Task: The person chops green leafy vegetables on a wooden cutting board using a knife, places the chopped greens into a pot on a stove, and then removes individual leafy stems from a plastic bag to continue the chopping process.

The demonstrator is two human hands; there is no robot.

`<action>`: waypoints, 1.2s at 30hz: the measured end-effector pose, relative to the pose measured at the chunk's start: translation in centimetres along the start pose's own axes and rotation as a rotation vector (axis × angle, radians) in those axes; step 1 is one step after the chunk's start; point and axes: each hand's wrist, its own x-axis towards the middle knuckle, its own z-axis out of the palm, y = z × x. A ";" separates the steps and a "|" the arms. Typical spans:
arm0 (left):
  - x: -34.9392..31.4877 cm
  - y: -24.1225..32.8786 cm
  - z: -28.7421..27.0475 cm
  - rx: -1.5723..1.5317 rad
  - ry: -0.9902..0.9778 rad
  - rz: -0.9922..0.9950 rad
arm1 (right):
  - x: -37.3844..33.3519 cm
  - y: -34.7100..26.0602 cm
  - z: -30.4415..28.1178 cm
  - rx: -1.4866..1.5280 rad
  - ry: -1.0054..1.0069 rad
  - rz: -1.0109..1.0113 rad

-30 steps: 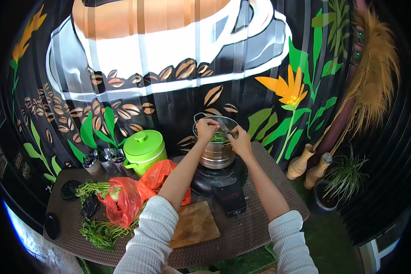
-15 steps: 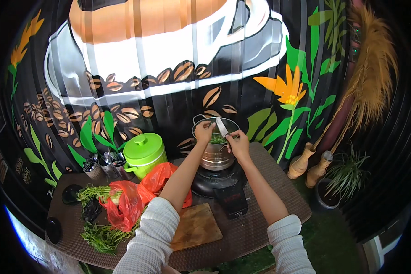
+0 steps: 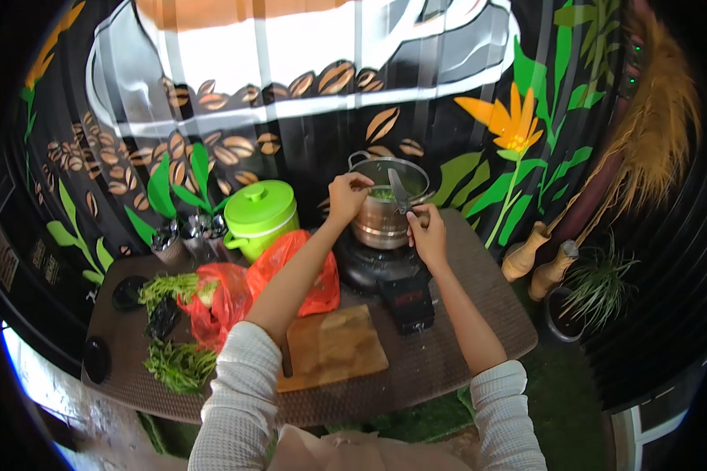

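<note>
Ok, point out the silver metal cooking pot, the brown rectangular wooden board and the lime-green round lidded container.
Silver metal cooking pot (image 3: 380,224), head view: front of its wall.
Brown rectangular wooden board (image 3: 336,347), head view: middle of its top face.
Lime-green round lidded container (image 3: 261,208), head view: front of its lid.

The pot (image 3: 379,226) is shiny metal, the blade (image 3: 398,188) smooth metal, the container (image 3: 261,210) glossy plastic, the bags (image 3: 297,273) crinkled plastic, the board (image 3: 336,347) matt wood, the surface (image 3: 424,359) rough, woven-looking.
</note>
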 end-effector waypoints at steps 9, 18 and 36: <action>-21.2 -3.9 -15.8 -0.002 -0.047 -0.353 | -18.1 6.9 2.9 -0.156 -0.479 -0.033; -42.2 -6.5 -19.2 -0.198 0.196 -0.817 | -29.4 10.5 5.0 -0.338 -0.532 0.048; -41.2 -4.8 -9.8 0.410 0.002 -0.464 | -33.9 9.2 7.1 -0.293 -0.382 0.016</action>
